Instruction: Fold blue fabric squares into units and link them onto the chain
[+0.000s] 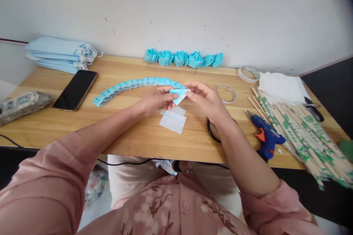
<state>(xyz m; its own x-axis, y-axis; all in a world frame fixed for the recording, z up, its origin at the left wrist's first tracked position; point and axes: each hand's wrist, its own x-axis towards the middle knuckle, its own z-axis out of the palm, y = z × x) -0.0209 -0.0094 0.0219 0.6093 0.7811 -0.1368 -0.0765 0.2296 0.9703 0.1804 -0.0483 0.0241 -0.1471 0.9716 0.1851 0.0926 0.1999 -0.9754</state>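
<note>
Over the middle of a wooden table (132,132), my left hand (157,101) and my right hand (205,99) pinch a small folded light-blue piece (179,94) between their fingertips. Its white underside shows. Just below it lie two white strips (173,119) flat on the wood. A long curved chain of folded blue pieces (129,86) runs from the piece toward the left. Several blue rosettes (183,58) stand in a row against the wall.
A dark phone (75,90), a stack of blue face masks (59,54) and a power strip (22,104) lie at the left. At the right are two tape rolls (226,93), a blue glue gun (266,136), many wrapped chopsticks (300,136), white tissue (281,86) and a black ring (212,132).
</note>
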